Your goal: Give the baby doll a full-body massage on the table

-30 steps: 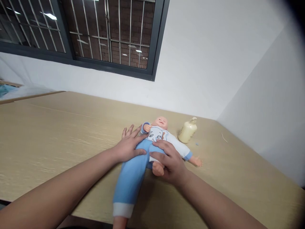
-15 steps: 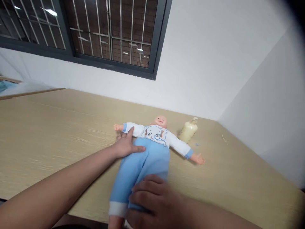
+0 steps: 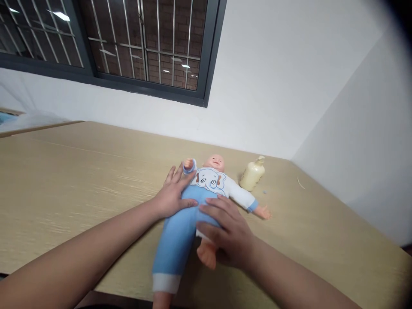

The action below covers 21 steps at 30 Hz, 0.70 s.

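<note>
A baby doll (image 3: 177, 240) lies on its back, in blue trousers and a white top with an elephant face on the chest. My left hand (image 3: 172, 195) rests on its side at the waist, fingers spread and thumb across the belly. Beside those fingers, the doll's arm on that side is bent up. My right hand (image 3: 230, 229) wraps over the doll's other leg, which is folded up towards the body. The bare foot (image 3: 207, 253) of that leg pokes out below my fingers. The unfolded leg points towards me, its foot cut off by the frame's lower edge.
A cream pump bottle (image 3: 252, 175) stands to the right of the doll's head. Near it on the wooden table (image 3: 80, 184) lie a small blue bit (image 3: 265, 192) and a thin pale strip (image 3: 301, 183). White walls and a barred window (image 3: 144, 43) rise behind.
My right hand has moved up and folded the doll's leg towards its belly. The doll's arm by my left hand, stretched out before, is now bent upward. My left hand stays at the waist.
</note>
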{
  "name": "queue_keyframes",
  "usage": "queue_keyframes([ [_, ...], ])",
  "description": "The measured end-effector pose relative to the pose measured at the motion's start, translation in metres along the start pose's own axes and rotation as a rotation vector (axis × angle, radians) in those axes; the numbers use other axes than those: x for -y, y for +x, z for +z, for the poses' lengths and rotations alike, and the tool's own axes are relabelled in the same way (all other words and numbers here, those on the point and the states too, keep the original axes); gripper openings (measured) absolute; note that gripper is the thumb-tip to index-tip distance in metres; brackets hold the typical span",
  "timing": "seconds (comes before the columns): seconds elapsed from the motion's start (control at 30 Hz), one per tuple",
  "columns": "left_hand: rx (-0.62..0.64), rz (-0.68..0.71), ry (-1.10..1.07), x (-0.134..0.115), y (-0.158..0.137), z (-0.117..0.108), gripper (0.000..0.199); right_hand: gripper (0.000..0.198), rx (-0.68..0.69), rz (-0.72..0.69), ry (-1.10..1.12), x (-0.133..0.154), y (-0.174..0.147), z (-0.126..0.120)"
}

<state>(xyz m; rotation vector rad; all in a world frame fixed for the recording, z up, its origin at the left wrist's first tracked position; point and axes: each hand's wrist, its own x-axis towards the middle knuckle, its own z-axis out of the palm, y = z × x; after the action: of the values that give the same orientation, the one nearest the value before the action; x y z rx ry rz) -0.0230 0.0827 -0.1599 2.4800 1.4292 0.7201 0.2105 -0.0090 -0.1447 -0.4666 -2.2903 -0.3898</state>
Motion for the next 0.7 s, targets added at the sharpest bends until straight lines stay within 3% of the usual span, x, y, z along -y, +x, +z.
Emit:
queue_keyframes([
  [0.13, 0.037, 0.108, 0.029, -0.002, 0.001, -0.002, 0.076, 0.031, -0.01, 0.07, 0.045, -0.025, -0.005, 0.013],
  [0.33, 0.044, 0.109, 0.019, 0.001, 0.002, 0.001, 0.075, 0.034, -0.042, 0.08, 0.066, -0.026, -0.004, 0.02],
  [0.5, 0.015, -0.122, -0.009, 0.004, 0.001, 0.004, 0.094, 0.037, 0.0, 0.0, 0.051, -0.006, -0.002, 0.003],
  [0.6, 0.071, -0.286, -0.072, 0.008, 0.001, 0.005, 0.111, 0.029, 0.036, -0.076, 0.082, 0.015, 0.004, -0.007],
  [0.7, 0.121, -0.345, -0.097, 0.009, 0.001, 0.005, 0.113, 0.018, 0.07, -0.121, 0.109, 0.035, 0.01, -0.007],
])
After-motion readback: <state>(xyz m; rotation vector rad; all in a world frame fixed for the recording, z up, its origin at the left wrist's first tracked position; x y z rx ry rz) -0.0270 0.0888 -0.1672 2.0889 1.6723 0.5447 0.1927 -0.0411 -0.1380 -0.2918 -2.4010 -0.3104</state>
